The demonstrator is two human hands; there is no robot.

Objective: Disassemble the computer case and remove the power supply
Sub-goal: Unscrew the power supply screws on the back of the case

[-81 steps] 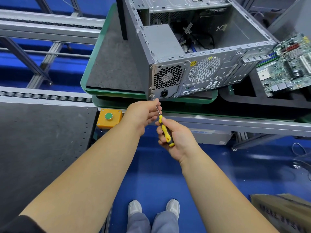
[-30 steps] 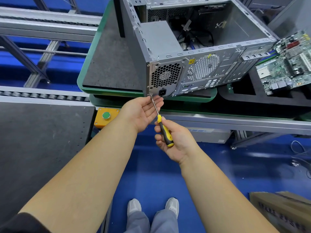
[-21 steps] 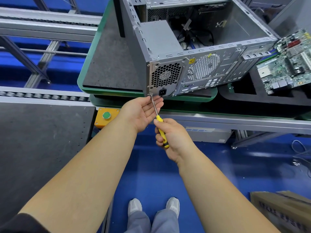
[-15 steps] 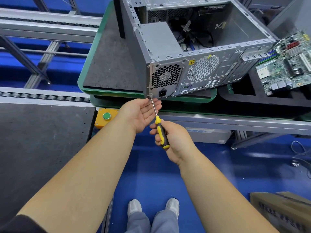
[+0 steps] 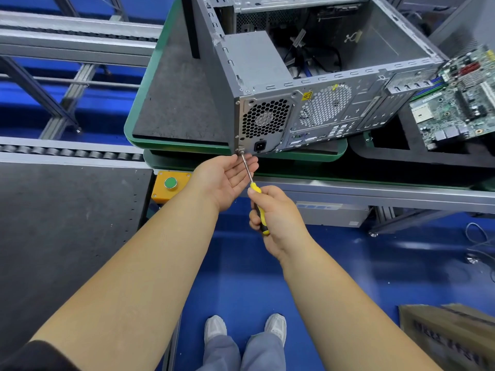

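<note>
Screwdriver (image 5: 250,175) tip meets the computer case's (image 5: 316,84) lower rear corner screw; my right hand (image 5: 278,218) grips its handle, my left hand (image 5: 227,178) cups open beneath. Power supply (image 5: 257,62) sits inside; a motherboard (image 5: 455,103) lies right.

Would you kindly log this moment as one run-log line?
step: unscrewing power supply corner screw | right hand: grips screwdriver, tip on screw | left hand: open, cupped under screw | computer case: side open
</note>
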